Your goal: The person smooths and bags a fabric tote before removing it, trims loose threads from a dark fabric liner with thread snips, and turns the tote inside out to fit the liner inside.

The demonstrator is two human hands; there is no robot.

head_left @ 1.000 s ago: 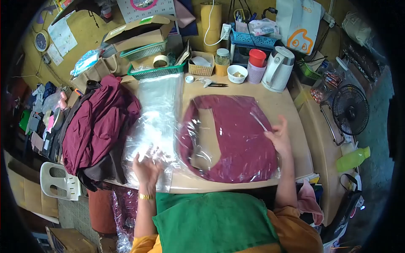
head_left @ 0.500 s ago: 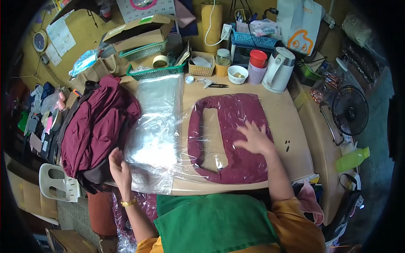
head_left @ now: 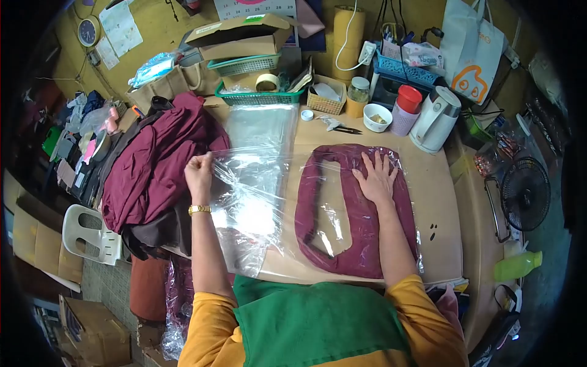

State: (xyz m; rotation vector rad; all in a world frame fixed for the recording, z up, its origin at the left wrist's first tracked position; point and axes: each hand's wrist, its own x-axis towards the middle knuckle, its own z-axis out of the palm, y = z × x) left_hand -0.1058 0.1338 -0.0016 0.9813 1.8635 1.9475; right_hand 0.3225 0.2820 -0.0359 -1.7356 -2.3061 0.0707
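Note:
A maroon piece with a long opening (head_left: 361, 244) lies in a clear plastic bag on the table (head_left: 440, 196). My right hand (head_left: 377, 178) rests flat on its upper right part, fingers spread. My left hand (head_left: 199, 172) is closed on the plastic bag's left edge (head_left: 229, 154), which is pulled out over a stack of clear bags (head_left: 260, 128). A gold band circles my left wrist. Left of that hand is a heap of maroon and dark cloth (head_left: 159, 153).
Along the back stand green baskets (head_left: 260, 98), a small wicker basket (head_left: 327, 104), a jar (head_left: 358, 96), a white bowl (head_left: 377, 117), a cup (head_left: 403, 119) and a kettle (head_left: 435, 119). Black-tipped snips (head_left: 347, 129) lie before them. A white stool (head_left: 92, 235) is at left, a fan (head_left: 524, 192) at right.
My left hand has moved up and closed on the bag's edge, stretching the plastic leftward. My right hand has flattened on the maroon piece. The whole view has shifted.

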